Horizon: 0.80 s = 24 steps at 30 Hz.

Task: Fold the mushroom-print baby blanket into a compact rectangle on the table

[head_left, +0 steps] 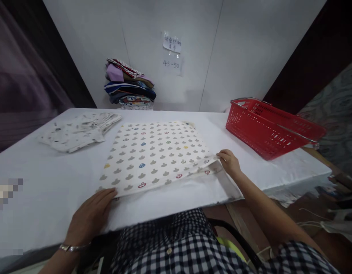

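Observation:
A white cloth [153, 152] printed with grey, red, blue and yellow mushroom-like shapes lies spread on the white-covered table [153, 211]. Its near edge is doubled, with a second layer showing under the right part. My right hand [229, 161] pinches the near right corner and holds it slightly raised. At the near left corner, my left hand [93, 213] has its fingers together over the cloth's edge; its thumb is hidden. Left of the cloth lies a crumpled white cloth [79, 131] with small dark prints.
At the back right of the table stands a red plastic basket [258, 129] with metal handles. A pile of folded fabrics [130, 85] stands against the back wall. Two paper notes [172, 43] are stuck on that wall. The table's front edge runs close to my body.

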Tool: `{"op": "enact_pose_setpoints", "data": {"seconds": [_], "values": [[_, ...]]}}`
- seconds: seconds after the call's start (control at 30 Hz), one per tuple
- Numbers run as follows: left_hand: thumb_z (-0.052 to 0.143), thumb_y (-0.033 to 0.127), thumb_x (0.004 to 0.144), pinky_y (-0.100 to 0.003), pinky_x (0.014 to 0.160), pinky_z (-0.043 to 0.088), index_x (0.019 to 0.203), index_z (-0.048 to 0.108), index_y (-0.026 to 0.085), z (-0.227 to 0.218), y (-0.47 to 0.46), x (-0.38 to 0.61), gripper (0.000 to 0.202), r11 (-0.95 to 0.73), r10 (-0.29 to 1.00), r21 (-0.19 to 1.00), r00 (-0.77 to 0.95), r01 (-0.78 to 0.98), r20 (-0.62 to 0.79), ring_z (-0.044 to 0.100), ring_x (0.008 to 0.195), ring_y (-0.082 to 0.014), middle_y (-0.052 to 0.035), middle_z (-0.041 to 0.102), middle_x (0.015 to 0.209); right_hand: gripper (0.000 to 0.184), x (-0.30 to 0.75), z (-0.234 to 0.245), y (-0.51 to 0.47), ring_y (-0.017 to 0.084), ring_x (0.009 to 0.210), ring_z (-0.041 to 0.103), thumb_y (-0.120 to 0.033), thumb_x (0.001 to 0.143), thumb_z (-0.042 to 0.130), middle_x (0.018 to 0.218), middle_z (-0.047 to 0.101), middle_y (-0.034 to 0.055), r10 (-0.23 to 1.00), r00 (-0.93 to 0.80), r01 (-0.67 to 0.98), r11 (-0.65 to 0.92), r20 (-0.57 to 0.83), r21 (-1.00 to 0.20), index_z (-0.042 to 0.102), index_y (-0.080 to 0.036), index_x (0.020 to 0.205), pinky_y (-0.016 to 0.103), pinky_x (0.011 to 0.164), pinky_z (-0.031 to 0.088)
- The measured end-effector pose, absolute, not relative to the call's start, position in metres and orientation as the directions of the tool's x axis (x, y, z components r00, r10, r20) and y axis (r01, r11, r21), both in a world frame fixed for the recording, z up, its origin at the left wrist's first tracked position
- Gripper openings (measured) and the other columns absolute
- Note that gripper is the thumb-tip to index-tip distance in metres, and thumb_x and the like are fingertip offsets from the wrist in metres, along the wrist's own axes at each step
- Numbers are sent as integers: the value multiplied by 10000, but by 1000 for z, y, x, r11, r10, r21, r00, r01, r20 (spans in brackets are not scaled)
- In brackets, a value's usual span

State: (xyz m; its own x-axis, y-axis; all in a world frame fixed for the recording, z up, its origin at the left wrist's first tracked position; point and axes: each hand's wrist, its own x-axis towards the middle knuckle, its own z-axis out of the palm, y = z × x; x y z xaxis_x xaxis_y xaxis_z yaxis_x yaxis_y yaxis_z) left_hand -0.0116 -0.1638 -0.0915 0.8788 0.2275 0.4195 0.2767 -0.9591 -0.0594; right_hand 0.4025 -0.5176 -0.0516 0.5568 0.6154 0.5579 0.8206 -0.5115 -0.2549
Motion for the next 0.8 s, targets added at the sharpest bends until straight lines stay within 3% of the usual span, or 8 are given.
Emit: {"op": "enact_pose_setpoints", "data": {"seconds": [0.1, 0.2, 0.3, 0.5, 0.7, 0.8], "values": [[346, 269, 863, -354, 909, 466, 1028, 607, 172, -97, -162, -16, 324, -957, 229, -74, 887, 281, 401, 590, 1016, -198, -37, 656, 1076, 282, 404, -45, -515, 170, 908, 560, -184, 846, 424, 1024, 594, 66, 608, 558, 816, -528, 564, -237, 689, -226, 935, 278, 755, 482], [355, 225, 831, -343, 906, 465, 1054, 598, 182, -101, -161, -21, 333, -957, 223, -85, 894, 276, 388, 590, 1011, -188, -31, 650, 1094, 272, 400, -60, -530, 182, 958, 555, -163, 826, 442, 1099, 576, 70, 737, 545, 836, -514, 399, -192, 700, -220, 892, 282, 798, 474], [361, 224, 822, -360, 895, 467, 1060, 599, 167, -100, -163, -22, 341, -958, 214, -93, 896, 270, 389, 589, 1002, -201, -50, 644, 1106, 330, 393, -77, -550, 193, 1027, 540, -119, 816, 415, 1141, 565, 77, 813, 513, 858, -488, 275, -159, 684, -216, 982, 297, 868, 454], [367, 265, 815, -417, 882, 460, 1058, 618, 168, -96, -163, -21, 363, -950, 254, -77, 892, 302, 373, 582, 1004, -244, -72, 642, 1108, 390, 387, -72, -562, 217, 1083, 489, -134, 824, 414, 1192, 545, 96, 889, 389, 919, -395, 242, -26, 579, -215, 1167, 348, 879, 443], [438, 375, 795, -372, 926, 450, 1142, 600, 216, -92, -156, -29, 415, -968, 235, -7, 921, 250, 309, 557, 1069, -231, -53, 603, 1192, 334, 393, -66, -551, 236, 1034, 485, -173, 865, 403, 1184, 552, 114, 942, 301, 942, -318, 151, 108, 588, -177, 1143, 360, 816, 429], [459, 338, 782, -342, 957, 433, 1165, 585, 266, -86, -154, -30, 410, -959, 282, 42, 933, 279, 224, 531, 1121, -209, -19, 580, 1230, 297, 396, -71, -544, 226, 947, 505, -156, 878, 388, 1094, 584, 121, 953, 274, 938, -295, 132, 184, 617, -154, 1069, 345, 778, 416]]}}
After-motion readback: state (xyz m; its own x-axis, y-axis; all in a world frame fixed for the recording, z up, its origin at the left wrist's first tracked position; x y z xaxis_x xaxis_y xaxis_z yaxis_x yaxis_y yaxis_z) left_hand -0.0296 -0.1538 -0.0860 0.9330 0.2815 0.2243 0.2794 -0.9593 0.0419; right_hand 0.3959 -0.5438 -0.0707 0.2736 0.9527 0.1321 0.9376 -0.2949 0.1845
